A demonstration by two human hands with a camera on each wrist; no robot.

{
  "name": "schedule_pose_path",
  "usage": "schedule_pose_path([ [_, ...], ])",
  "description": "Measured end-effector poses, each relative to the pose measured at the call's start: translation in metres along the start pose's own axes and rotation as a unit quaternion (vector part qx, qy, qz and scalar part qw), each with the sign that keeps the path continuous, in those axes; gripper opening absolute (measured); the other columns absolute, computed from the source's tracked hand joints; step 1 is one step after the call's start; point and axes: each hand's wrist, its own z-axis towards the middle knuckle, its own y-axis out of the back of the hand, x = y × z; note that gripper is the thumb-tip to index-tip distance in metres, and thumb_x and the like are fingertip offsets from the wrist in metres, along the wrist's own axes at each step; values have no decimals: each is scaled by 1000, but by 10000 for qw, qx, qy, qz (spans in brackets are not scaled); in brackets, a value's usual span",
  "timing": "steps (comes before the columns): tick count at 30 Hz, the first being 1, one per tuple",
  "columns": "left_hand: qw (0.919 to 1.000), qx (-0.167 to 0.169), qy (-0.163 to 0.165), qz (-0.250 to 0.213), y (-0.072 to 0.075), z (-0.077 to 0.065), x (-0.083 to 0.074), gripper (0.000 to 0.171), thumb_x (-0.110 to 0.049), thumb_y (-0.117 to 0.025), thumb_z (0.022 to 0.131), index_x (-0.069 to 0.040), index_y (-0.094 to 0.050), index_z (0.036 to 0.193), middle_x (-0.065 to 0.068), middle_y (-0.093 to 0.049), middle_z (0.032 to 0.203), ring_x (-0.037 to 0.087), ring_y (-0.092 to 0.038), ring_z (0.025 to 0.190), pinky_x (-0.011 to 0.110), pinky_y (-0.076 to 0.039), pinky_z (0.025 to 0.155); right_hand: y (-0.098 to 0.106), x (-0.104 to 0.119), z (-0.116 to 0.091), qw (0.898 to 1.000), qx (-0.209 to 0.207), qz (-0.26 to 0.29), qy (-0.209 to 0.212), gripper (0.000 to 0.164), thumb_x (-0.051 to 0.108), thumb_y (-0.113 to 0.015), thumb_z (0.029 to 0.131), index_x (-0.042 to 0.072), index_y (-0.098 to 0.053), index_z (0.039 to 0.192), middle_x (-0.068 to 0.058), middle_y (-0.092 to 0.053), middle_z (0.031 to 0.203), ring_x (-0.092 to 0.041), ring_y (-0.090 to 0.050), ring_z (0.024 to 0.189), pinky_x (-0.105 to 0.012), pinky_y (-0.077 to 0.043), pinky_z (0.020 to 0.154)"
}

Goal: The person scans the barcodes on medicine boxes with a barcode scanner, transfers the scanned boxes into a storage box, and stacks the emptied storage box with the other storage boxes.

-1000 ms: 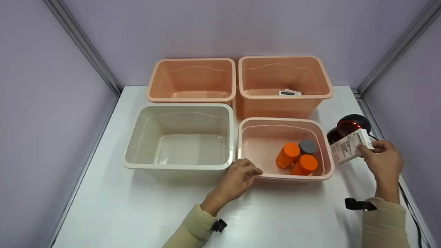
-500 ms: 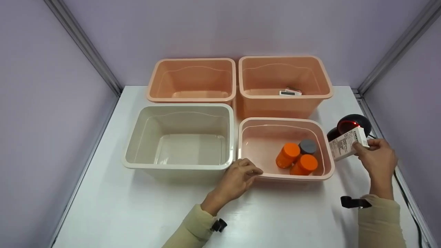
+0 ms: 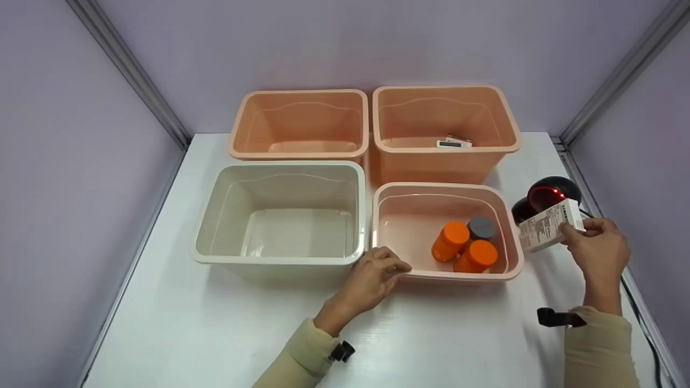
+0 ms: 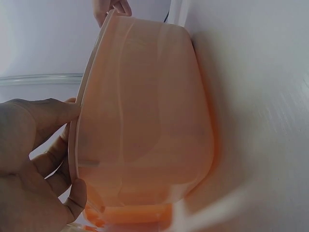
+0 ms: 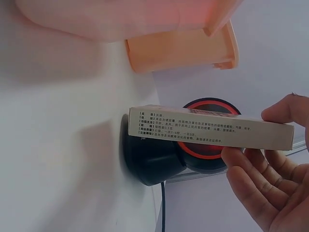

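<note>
My right hand (image 3: 601, 248) pinches one end of a white medicine box (image 3: 547, 226) between thumb and fingers. The box is tilted in front of a black barcode scanner (image 3: 554, 188) with red lights glowing. In the right wrist view, the narrow printed side of the box (image 5: 207, 129) faces the camera and covers part of the scanner. My left hand (image 3: 372, 275) grips the near rim of the pale pink bin (image 3: 409, 187), thumb and fingers on either side of it in the left wrist view. Two orange-capped bottles (image 3: 452, 237) and a grey-capped bottle (image 3: 481, 228) stand inside that bin.
Left of the pink bin stands a pale grey-green bin (image 3: 280, 261). Two peach bins stand behind, a left one (image 3: 302, 157) and a right one (image 3: 447, 150) with small white boxes (image 3: 454, 142) inside. A cable (image 3: 641, 318) runs along the table's right edge.
My right hand moved the medicine box slightly left, then back right, in front of the scanner. My left hand has stayed on the pink bin's rim.
</note>
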Motion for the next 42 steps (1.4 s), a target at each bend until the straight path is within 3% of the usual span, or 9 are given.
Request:
schedule_pose_path([
  [16, 10000, -18, 24, -28, 0, -1, 0, 19, -13, -70, 93, -24, -76, 107, -6, -64, 100, 13, -59, 105, 30, -46, 98, -9, 5, -1, 9995, 5, -164, 278, 51, 42, -71, 85, 5, -59, 118, 19, -51, 76, 12, -51, 52, -21, -41, 60],
  [21, 9999, -58, -37, -93, 0, 0, 0, 19, -11, -70, 93, -22, -76, 106, -5, -65, 100, 14, -59, 106, 29, -46, 98, -12, 5, 0, 9990, -47, -289, 323, 55, 44, -69, 85, 4, -59, 122, 17, -53, 79, 12, -45, 57, -25, -37, 71],
  [28, 9999, -94, -75, -55, -1, 0, 0, 18, -12, -70, 93, -22, -76, 106, -5, -65, 99, 14, -59, 105, 29, -46, 96, -16, 4, 2, 9984, -78, -424, 356, 58, 45, -68, 87, 3, -59, 125, -1, -67, 97, 16, -40, 57, -27, -35, 75],
  [36, 9999, -121, -58, -27, -1, 0, 1, 19, -12, -71, 92, -23, -76, 106, -5, -66, 99, 13, -59, 103, 28, -46, 96, -14, 4, 1, 9986, -189, -323, 367, 56, 42, -69, 87, 1, -60, 124, 14, -55, 80, 12, -43, 55, -26, -36, 69],
  [42, 9999, -115, -53, -44, 0, 0, 1, 19, -11, -71, 92, -22, -76, 106, -5, -66, 99, 13, -60, 102, 28, -46, 96, -12, 4, 2, 9990, -254, -248, 273, 55, 42, -69, 86, 2, -60, 122, 26, -45, 70, 11, -43, 55, -26, -35, 72],
])
